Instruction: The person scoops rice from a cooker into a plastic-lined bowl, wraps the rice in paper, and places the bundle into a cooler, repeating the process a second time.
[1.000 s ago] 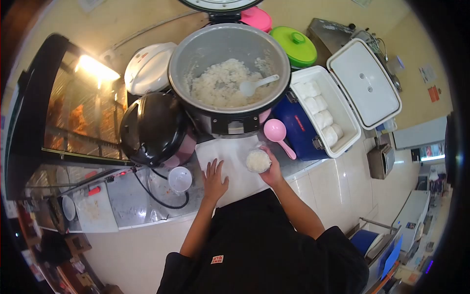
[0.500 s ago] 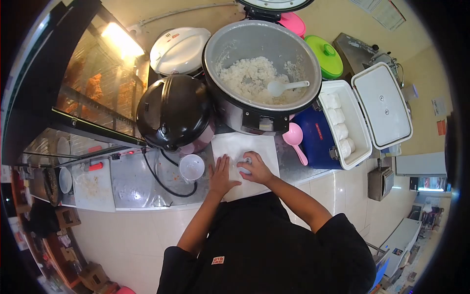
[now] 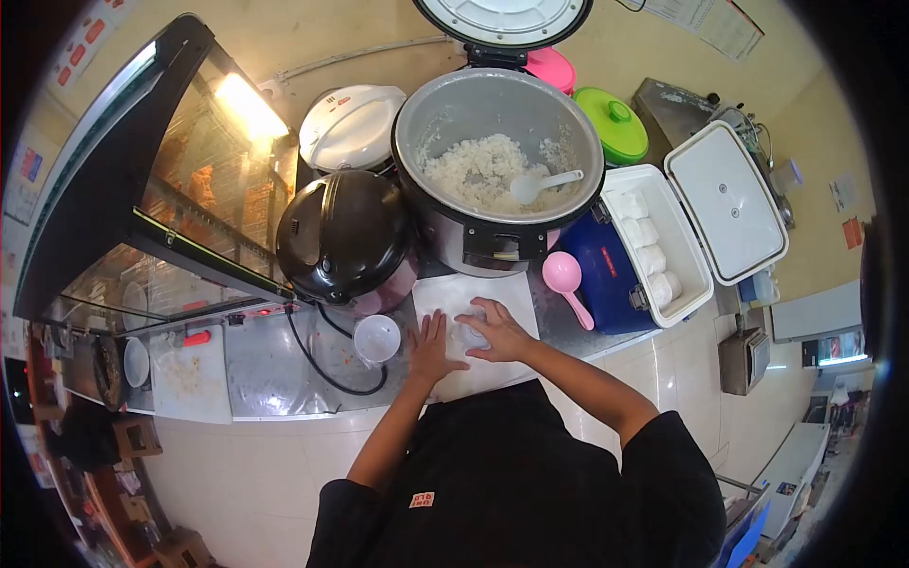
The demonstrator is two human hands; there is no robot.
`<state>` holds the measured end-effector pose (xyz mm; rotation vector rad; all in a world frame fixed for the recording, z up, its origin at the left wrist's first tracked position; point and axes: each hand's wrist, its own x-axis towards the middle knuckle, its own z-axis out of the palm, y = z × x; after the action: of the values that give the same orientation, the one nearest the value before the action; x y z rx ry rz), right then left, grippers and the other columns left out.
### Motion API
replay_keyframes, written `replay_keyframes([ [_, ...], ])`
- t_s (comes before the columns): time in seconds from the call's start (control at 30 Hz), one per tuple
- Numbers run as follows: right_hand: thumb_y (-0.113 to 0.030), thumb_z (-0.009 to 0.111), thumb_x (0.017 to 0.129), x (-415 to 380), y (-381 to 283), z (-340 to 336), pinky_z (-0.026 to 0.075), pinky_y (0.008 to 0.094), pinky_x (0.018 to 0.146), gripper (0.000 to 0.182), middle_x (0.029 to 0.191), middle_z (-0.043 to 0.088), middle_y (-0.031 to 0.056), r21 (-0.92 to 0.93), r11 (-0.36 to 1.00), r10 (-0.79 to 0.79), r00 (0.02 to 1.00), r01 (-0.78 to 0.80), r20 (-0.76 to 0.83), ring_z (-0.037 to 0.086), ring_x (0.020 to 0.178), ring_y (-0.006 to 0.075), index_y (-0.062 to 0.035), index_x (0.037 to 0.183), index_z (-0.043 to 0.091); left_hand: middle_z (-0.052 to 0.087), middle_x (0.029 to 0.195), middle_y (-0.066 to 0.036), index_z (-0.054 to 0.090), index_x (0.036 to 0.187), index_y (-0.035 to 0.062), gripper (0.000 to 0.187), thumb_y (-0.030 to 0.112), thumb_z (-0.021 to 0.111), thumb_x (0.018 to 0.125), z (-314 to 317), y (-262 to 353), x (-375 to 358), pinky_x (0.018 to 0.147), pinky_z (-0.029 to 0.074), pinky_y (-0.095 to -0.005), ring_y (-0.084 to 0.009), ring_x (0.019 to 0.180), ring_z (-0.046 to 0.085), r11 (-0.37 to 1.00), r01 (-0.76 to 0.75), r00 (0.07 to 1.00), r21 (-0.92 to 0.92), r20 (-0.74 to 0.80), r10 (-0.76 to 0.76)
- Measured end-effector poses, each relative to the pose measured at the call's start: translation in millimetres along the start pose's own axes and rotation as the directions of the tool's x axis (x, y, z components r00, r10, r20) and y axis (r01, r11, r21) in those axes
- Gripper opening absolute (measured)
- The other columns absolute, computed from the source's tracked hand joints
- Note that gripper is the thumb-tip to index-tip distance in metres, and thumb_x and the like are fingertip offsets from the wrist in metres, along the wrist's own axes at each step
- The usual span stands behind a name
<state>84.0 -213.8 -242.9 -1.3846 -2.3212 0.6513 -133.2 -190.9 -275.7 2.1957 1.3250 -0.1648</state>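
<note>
A sheet of white paper lies on the steel counter in front of me. My left hand rests flat on its left part, fingers stretched out and thumb apart. On the same sheet, my right hand curls over a small whitish cup, gripping it from above. My fingers hide much of the cup, and what is under it cannot be made out. A white bowl stands just left of the paper. Behind the sheet is a large open rice cooker with white rice and a white rice paddle inside.
A closed black cooker stands at left, beside a lit glass display cabinet. To the right are a pink ladle and an open blue cooler holding wrapped white packets. A black cable loops over the counter.
My view has tilted up slightly, so the counter things sit lower in the picture. Both hands stay on the paper, the right one still around the cup.
</note>
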Motion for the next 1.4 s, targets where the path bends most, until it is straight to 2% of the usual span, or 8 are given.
replay_keyframes([
  [0.07,-0.028,0.079,0.074,-2,7,11,0.037,0.0474,0.109,0.071,0.137,0.042,0.0222,-0.076,0.997,0.038,0.998,-0.035,0.042,0.043,0.127,0.0422,-0.0165,0.139,0.052,0.014,0.166,-0.009,0.014,0.158,0.0057,0.138,0.068,0.081,0.054,6,-4,3,0.119,0.012,-0.0631,-0.0309,0.153,0.014,1.000,-0.026,0.999,0.002,-0.042,0.026],
  [0.17,-0.029,0.079,0.074,1,10,16,0.037,0.0472,0.110,0.076,0.140,0.041,0.0228,-0.061,0.994,0.096,0.985,-0.088,0.143,0.043,0.127,0.0421,-0.0153,0.142,0.049,0.015,0.166,-0.011,0.015,0.157,0.0048,0.138,0.069,0.080,0.055,9,-5,2,0.118,0.012,-0.0638,-0.0322,0.153,0.015,0.999,-0.037,0.999,0.015,-0.038,0.037],
  [0.37,-0.029,0.080,0.073,1,17,18,0.037,0.0480,0.110,0.078,0.139,0.042,0.0223,-0.015,0.999,0.037,0.994,-0.035,0.106,0.043,0.127,0.0429,-0.0158,0.143,0.048,0.014,0.166,-0.010,0.015,0.158,0.0057,0.136,0.066,0.082,0.056,6,-2,2,0.119,0.013,-0.0631,-0.0308,0.153,0.014,0.999,-0.023,0.999,0.033,-0.033,0.024],
  [0.47,-0.027,0.080,0.072,0,9,10,0.037,0.0489,0.109,0.077,0.139,0.043,0.0214,-0.087,0.996,0.039,0.993,-0.030,0.109,0.043,0.126,0.0432,-0.0163,0.141,0.049,0.014,0.166,-0.010,0.015,0.157,0.0059,0.136,0.067,0.081,0.055,8,-3,3,0.118,0.013,-0.0634,-0.0323,0.153,0.014,0.999,-0.031,0.999,0.018,-0.039,0.032],
  [0.57,-0.027,0.081,0.070,4,10,10,0.037,0.0492,0.108,0.076,0.139,0.042,0.0210,-0.051,0.996,0.086,0.983,-0.079,0.160,0.044,0.125,0.0433,-0.0167,0.139,0.050,0.014,0.166,-0.011,0.015,0.157,0.0060,0.136,0.068,0.081,0.055,7,-3,3,0.118,0.013,-0.0638,-0.0335,0.152,0.014,0.999,-0.035,0.999,0.012,-0.036,0.036],
  [0.77,-0.028,0.080,0.072,1,9,11,0.036,0.0477,0.110,0.074,0.140,0.043,0.0203,-0.006,0.993,0.116,0.986,-0.116,0.123,0.042,0.129,0.0422,-0.0181,0.138,0.050,0.013,0.166,-0.011,0.014,0.158,0.0061,0.137,0.065,0.083,0.055,4,0,1,0.118,0.014,-0.0637,-0.0332,0.153,0.013,1.000,-0.018,1.000,0.000,-0.025,0.018],
  [1.17,-0.030,0.080,0.073,-6,-8,-4,0.037,0.0464,0.110,0.071,0.139,0.045,0.0194,0.006,0.995,0.098,0.992,-0.098,0.077,0.044,0.127,0.0403,-0.0179,0.138,0.053,0.012,0.166,-0.009,0.015,0.158,0.0055,0.135,0.062,0.084,0.056,4,0,1,0.119,0.012,-0.0631,-0.0306,0.153,0.013,1.000,-0.009,1.000,-0.006,-0.015,0.009],
  [1.4,-0.029,0.079,0.074,-2,-7,-2,0.036,0.0468,0.110,0.072,0.140,0.045,0.0199,-0.026,0.996,0.086,0.988,-0.083,0.125,0.043,0.127,0.0408,-0.0180,0.139,0.052,0.011,0.166,-0.010,0.013,0.158,0.0054,0.138,0.064,0.083,0.055,4,-2,2,0.119,0.013,-0.0630,-0.0334,0.153,0.012,1.000,-0.027,1.000,-0.008,-0.007,0.027],
])
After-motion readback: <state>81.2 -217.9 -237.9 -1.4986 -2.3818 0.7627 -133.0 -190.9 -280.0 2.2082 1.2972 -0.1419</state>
